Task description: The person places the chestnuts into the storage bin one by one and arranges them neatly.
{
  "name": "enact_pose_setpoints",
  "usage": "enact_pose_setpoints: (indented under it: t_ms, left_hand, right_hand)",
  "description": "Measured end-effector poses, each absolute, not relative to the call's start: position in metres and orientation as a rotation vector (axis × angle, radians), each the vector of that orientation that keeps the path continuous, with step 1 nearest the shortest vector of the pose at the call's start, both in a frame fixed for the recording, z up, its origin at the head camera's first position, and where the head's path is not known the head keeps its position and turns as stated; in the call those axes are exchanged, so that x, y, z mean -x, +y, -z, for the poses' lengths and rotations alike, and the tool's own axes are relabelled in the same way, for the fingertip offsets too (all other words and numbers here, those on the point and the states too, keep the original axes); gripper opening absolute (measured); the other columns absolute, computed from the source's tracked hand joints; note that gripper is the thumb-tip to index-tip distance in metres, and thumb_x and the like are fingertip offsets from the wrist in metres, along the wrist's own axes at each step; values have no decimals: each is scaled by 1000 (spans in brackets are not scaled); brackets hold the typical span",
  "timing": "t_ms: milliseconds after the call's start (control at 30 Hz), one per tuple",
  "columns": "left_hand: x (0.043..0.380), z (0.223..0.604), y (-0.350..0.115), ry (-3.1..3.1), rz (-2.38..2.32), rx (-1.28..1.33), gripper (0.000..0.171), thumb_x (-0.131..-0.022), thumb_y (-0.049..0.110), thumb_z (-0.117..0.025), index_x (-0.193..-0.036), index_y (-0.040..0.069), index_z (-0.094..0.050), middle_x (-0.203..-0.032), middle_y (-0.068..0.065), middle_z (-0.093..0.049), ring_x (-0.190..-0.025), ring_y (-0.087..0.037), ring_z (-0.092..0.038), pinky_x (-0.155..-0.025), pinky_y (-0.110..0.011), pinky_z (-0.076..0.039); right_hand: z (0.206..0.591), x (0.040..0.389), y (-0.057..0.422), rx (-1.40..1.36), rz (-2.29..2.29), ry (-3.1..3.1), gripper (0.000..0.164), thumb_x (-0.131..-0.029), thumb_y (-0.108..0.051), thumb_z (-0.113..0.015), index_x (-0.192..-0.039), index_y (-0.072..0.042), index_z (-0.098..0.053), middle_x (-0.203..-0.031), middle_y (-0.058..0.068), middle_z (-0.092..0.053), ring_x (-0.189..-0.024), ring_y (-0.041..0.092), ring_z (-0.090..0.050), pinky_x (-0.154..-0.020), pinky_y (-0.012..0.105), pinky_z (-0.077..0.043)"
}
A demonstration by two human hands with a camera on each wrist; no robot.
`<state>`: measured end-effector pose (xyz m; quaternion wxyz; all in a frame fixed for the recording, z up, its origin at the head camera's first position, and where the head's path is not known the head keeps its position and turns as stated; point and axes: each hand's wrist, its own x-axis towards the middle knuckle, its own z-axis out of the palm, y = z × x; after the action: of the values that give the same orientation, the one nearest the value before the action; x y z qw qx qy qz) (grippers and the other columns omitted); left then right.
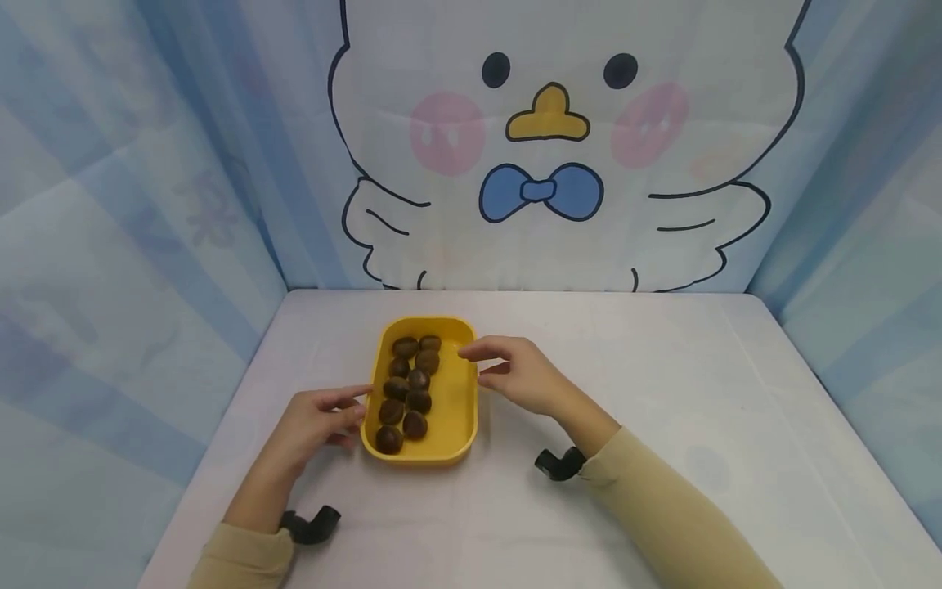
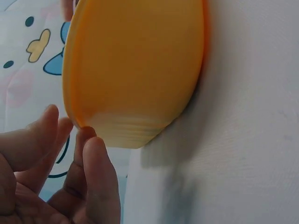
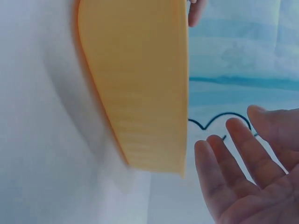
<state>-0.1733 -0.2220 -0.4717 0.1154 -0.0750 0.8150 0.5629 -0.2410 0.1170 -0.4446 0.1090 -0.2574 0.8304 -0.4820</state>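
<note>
A yellow tray point(image 1: 458, 409) sits on the table with its long sides running front to back. Several brown chestnuts point(image 1: 396, 388) lie in it in two uneven columns on its left half; the right half shows bare yellow. My left hand point(image 1: 312, 427) is at the tray's left side, its relaxed fingertips right at the rim, as the left wrist view also shows. By the far right part of the rim hovers my right hand point(image 1: 526, 376), fingers extended and loosely spread. In the right wrist view a gap separates those fingers point(image 3: 208, 172) from the tray wall point(image 3: 140, 93).
The white table point(image 1: 662, 393) extends to the right and in front of the tray. A curtain with a cartoon chick point(image 1: 545, 196) hangs along its back edge, with blue-patterned cloth point(image 1: 110, 286) at the sides. Black wrist mounts point(image 1: 312, 525) stick out at both wrists.
</note>
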Motion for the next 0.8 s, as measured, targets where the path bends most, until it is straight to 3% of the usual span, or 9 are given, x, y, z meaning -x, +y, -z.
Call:
enact_pose_setpoints:
  t_ms: [200, 367, 467, 633, 800]
  left_hand:
    - [173, 466, -228, 2484, -1559, 328, 65, -106, 39, -68, -165, 22, -46, -143, -22, -65, -111, -28, -72, -82, -31, -68]
    - [170, 460, -227, 2616, -1368, 384, 80, -106, 54, -62, -172, 22, -29, -163, -23, -49, -138, -40, -61, -101, -45, -64]
    - [170, 454, -224, 2700, -1238, 391, 85, -106, 62, -57, -173, 22, -25, -170, -21, -41, -150, -44, -50, -112, -57, -55]
    - [166, 444, -217, 2837, -1081, 330, 86, -108, 68, -44, -174, 21, -17, -176, -20, -28, -160, -47, -33, -123, -67, -39]
    - [162, 440, -210, 3010, -935, 166, 83, -111, 66, -31, -174, 14, -12, -179, -21, -16, -165, -48, -18, -131, -70, -21]
  right_hand:
    - [442, 236, 143, 687, 1461, 2539, 41, -100, 1, -68, -137, -15, -72, -141, 2, -71, -134, 32, -67, -106, 42, -62]
    - [439, 229, 161, 621, 1406, 2698, 42, -101, -9, -70, -142, -18, -69, -147, 0, -68, -141, 28, -62, -116, 50, -55]
    - [438, 223, 171, 492, 1320, 2831, 44, -102, -14, -70, -146, -21, -66, -153, 3, -64, -147, 33, -56, -121, 58, -49]
    - [437, 215, 183, 337, 1121, 3040, 50, -104, -20, -68, -152, -13, -59, -162, 13, -55, -156, 41, -44, -126, 67, -36]
    - [440, 207, 189, 193, 792, 3210, 64, -103, -32, -69, -159, -10, -49, -171, 24, -38, -160, 55, -24, -125, 85, -11]
